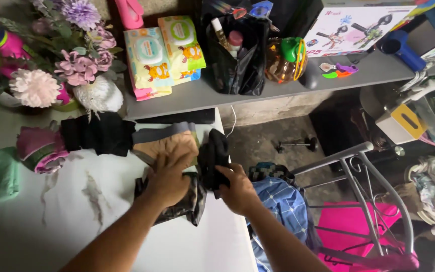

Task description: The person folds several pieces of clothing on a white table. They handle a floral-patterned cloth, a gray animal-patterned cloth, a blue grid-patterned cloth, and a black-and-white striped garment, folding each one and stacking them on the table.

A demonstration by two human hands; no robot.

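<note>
My left hand (169,177) lies flat, palm down, on a folded dark patterned garment (190,204) at the right side of a white table (76,211). My right hand (236,187) grips a black folded cloth (213,153) and holds it upright against the stack. Just behind my left hand lie a tan folded garment (169,143) and a grey one (162,133). Further left sit a black folded garment (99,133) and a pink and green rolled cloth (39,148).
Artificial flowers (71,60) crowd the table's back left. A grey shelf (258,88) behind holds wipe packs (147,60), a black bag (237,55) and a toy box (353,27). A metal chair frame (363,171) with a pink seat, a blue checked cloth (280,201) and a dumbbell (295,145) lie to the right.
</note>
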